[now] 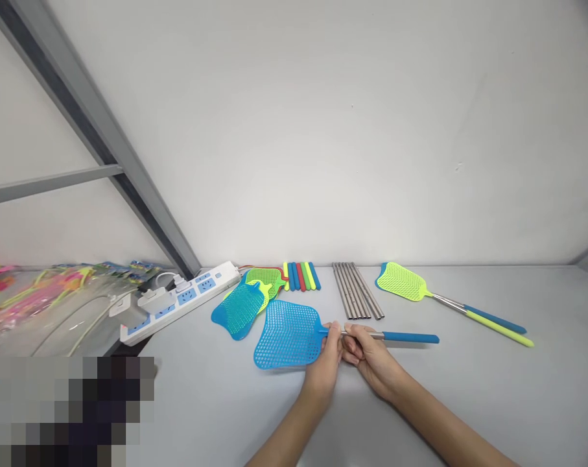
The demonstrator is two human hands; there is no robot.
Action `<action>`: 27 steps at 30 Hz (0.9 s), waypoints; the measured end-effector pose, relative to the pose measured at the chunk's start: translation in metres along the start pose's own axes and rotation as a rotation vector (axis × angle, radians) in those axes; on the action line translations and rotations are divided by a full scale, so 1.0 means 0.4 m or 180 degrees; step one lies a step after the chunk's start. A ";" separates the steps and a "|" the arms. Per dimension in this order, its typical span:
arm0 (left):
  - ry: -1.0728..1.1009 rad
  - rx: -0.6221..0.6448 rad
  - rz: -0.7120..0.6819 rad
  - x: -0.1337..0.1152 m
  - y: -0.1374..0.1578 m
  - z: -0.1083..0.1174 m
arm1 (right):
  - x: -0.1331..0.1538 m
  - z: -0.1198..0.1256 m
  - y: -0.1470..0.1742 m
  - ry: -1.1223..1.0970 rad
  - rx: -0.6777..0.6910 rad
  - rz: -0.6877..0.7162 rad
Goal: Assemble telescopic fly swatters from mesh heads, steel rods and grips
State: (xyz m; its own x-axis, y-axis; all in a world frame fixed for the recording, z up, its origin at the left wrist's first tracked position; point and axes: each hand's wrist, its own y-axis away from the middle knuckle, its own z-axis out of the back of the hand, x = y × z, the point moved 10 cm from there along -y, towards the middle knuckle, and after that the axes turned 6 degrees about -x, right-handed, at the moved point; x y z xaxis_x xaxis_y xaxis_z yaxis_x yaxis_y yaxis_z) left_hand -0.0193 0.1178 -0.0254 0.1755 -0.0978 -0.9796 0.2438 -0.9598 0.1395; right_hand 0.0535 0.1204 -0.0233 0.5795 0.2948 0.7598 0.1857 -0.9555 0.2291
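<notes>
Counter (493,408) stretches grey beneath a blue fly swatter (288,336), its broad end towards the left. Left hand (324,362) is closed around its neck, right hand (374,358) around the metal shaft (377,335). Behind lie steel tubes (351,292) and shorter coloured handles (301,277).

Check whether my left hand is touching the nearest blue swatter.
Touching: the head view shows the left hand gripping the blue swatter, thumb on its neck.

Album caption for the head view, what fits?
Left hand and right hand hold a blue fly swatter; metal tubes lie beyond.
</notes>
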 end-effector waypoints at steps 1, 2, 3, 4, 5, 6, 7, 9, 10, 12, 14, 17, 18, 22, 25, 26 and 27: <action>0.0011 0.0062 -0.0030 -0.002 -0.001 -0.004 | 0.001 0.001 -0.001 0.0020 -0.0005 -0.0009; 0.0021 0.0132 -0.0068 -0.005 -0.001 -0.009 | 0.001 0.003 -0.001 0.0036 -0.0014 -0.0011; 0.0031 0.0197 -0.0104 -0.008 -0.001 -0.014 | 0.001 0.006 -0.002 0.0045 -0.0026 -0.0013; 0.0039 0.0240 -0.0128 -0.010 -0.001 -0.017 | 0.001 0.007 -0.003 0.0053 -0.0033 -0.0017; 0.0045 0.0273 -0.0147 -0.013 -0.001 -0.019 | 0.001 0.008 -0.004 0.0058 -0.0038 -0.0020; 0.0048 0.0299 -0.0163 -0.015 -0.001 -0.021 | 0.000 0.009 -0.005 0.0063 -0.0034 -0.0023; 0.0048 0.0320 -0.0176 -0.017 -0.001 -0.022 | -0.001 0.008 -0.006 0.0065 -0.0032 -0.0027; 0.0029 0.0339 -0.0213 -0.024 -0.001 -0.022 | 0.000 0.007 -0.008 0.0068 -0.0032 -0.0032; 0.0008 0.0341 -0.0239 -0.028 -0.002 -0.020 | 0.001 0.004 -0.008 0.0079 -0.0016 -0.0024; -0.0050 0.0334 -0.0312 -0.043 -0.001 -0.015 | 0.007 -0.005 -0.009 0.0141 0.0055 -0.0006; -0.0111 0.0312 -0.0404 -0.066 0.001 -0.007 | 0.016 -0.016 -0.007 0.0231 0.0133 0.0023; -0.0283 0.0315 -0.0639 -0.109 0.008 0.000 | 0.038 -0.031 0.001 0.0346 0.0207 0.0117; -0.0373 0.0337 -0.0736 -0.122 0.010 -0.001 | 0.046 -0.037 0.004 0.0383 0.0232 0.0150; -0.0322 0.0693 -0.0780 -0.132 0.020 -0.029 | 0.061 -0.057 0.021 0.0474 0.0275 0.0130; 0.0009 0.0868 -0.0612 -0.115 0.024 -0.041 | 0.058 -0.061 0.026 0.0400 0.0191 0.0064; 0.0058 0.0798 -0.0588 -0.111 0.022 -0.035 | 0.056 -0.063 0.026 0.0378 0.0169 0.0053; 0.0069 0.0703 -0.0586 -0.109 0.020 -0.027 | 0.054 -0.066 0.026 0.0369 0.0161 0.0050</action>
State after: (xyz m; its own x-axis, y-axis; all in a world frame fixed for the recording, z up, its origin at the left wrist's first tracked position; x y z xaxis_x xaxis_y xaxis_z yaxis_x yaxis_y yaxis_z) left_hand -0.0147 0.1173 0.0198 0.1684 0.0867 -0.9819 0.0600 -0.9952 -0.0776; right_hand 0.0470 0.1168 0.0115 0.4874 0.2742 0.8290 0.2189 -0.9575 0.1879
